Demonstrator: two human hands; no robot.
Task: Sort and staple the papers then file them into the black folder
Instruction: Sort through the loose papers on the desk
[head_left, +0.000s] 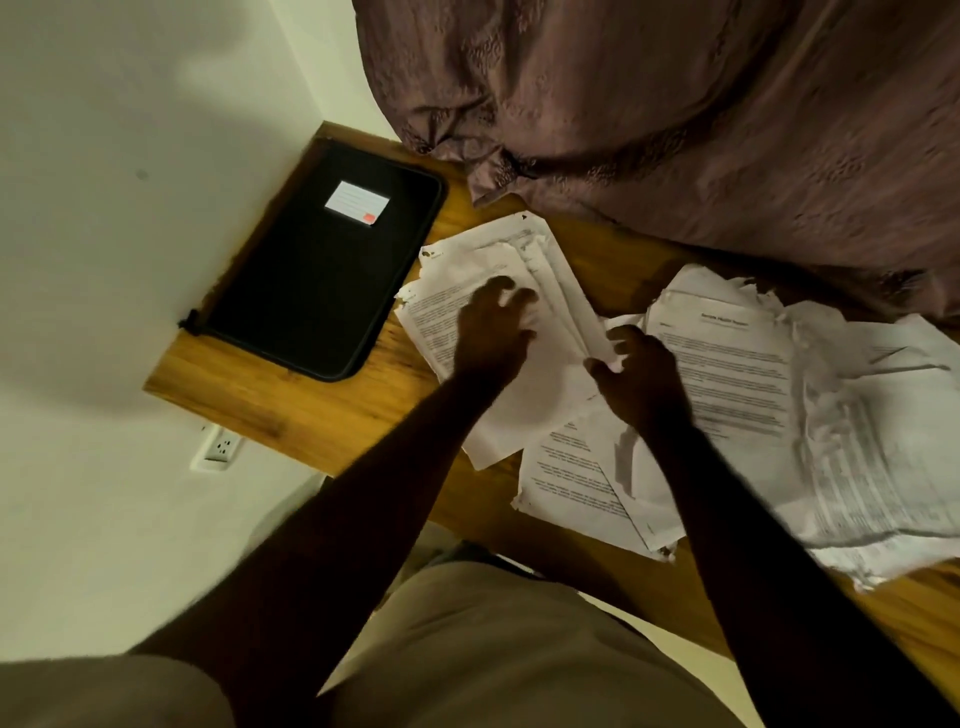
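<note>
1. Right hand (636, 376) pinches the edge of a white printed sheet (584, 332); left hand (491, 332) rests fingers spread, slightly bent, on the left stack of white printed papers (457, 260).
2. That stack lies just beside the closed black zip folder (322, 260) on the brown wooden table (311, 415); a crumpled paper heap (857, 441) sprawls to the right.
3. Advised: keep the stack pinned flat while drawing the sheet; the ragged corners look likely to snag; square the edges before stapling; no stapler in view.

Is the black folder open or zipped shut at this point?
Shut. The black folder lies flat on the wooden table, label up, its cover down all round, nothing poking out.
</note>
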